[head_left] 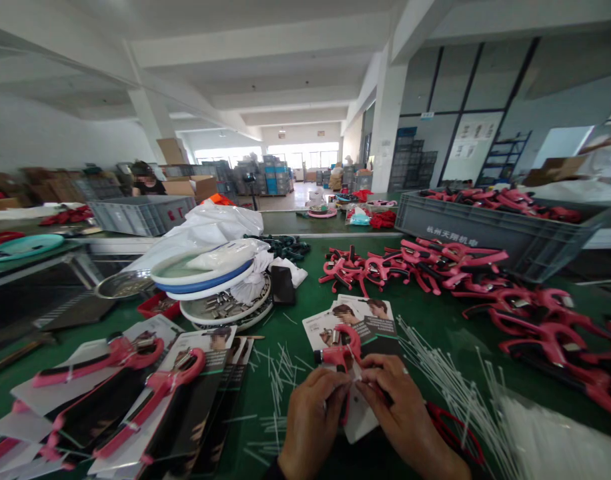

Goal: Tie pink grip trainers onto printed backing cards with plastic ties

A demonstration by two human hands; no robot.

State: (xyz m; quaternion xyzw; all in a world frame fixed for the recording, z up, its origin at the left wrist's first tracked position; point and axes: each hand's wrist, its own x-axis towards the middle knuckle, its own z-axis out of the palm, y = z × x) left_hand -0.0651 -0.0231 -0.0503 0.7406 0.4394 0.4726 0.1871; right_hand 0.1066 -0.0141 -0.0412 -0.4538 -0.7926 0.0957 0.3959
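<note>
In front of me a pair of pink pliers (349, 340) lies against a printed backing card (361, 419). My left hand (314, 417) is closed in a pinch at the left of the pliers, its fingertips close to those of the other hand. Opposite it, my right hand (401, 408) pinches at a thin white cable tie (356, 375) by the pliers' middle. Fingers hide most of the tie and the lower handles. More backing cards (378, 325) lie just behind the pliers.
Carded pliers (173, 383) are piled at left. Loose pink pliers (445, 257) spread across the back right, before a grey crate (465, 230) of more. White cable ties (450, 373) lie on the right, others (280, 373) left of my hands. Round trays (220, 310) hold metal parts.
</note>
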